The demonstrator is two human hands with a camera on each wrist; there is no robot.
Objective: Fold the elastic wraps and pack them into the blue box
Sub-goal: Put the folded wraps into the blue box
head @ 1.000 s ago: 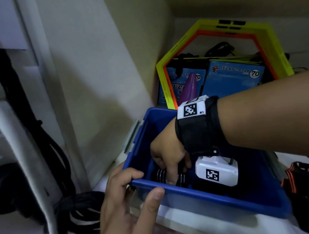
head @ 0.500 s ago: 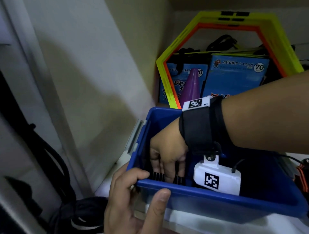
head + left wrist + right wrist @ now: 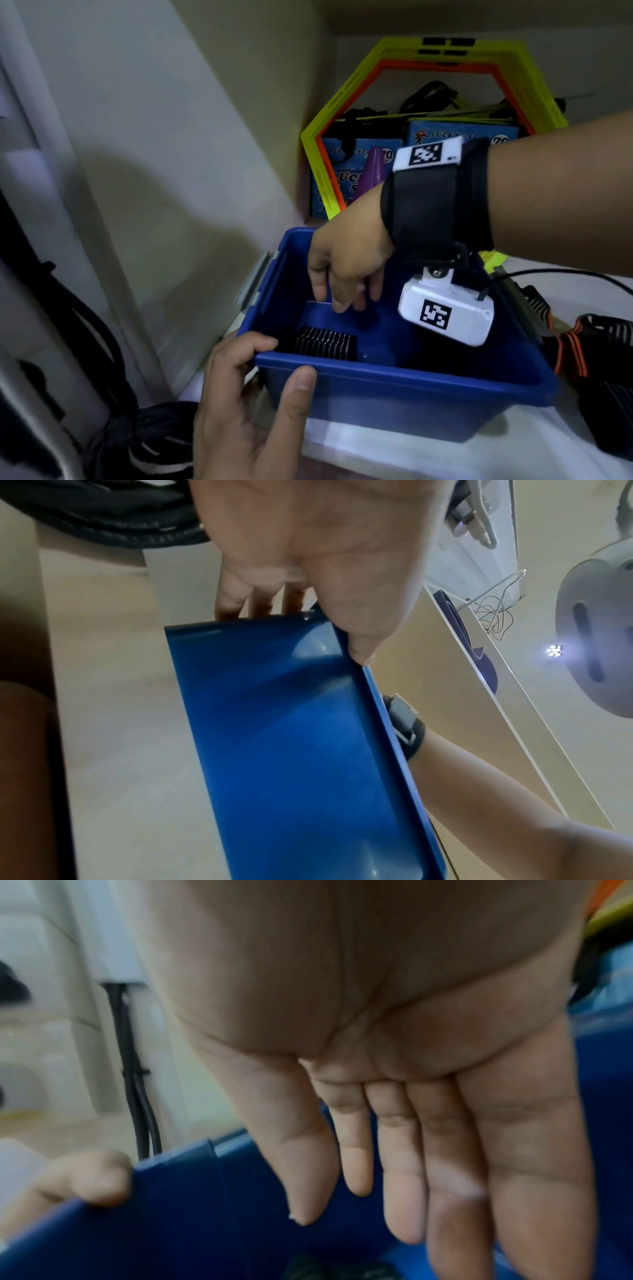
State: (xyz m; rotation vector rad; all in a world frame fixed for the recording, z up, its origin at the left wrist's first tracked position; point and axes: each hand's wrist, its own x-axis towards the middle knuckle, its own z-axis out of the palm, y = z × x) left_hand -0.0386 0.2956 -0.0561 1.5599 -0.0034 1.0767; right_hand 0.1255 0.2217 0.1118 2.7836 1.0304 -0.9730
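While left hand (image 3: 239, 404) grips blue box (image 3: 394, 394) corner, right hand (image 3: 346, 263) hangs above folded black wrap (image 3: 325, 342) inside, fingers straight, holding nothing.

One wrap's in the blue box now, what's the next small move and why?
Probably move the right hand, empty above the blue box, to the loose wraps right of it. One folded wrap is packed; the left hand grips the rim.
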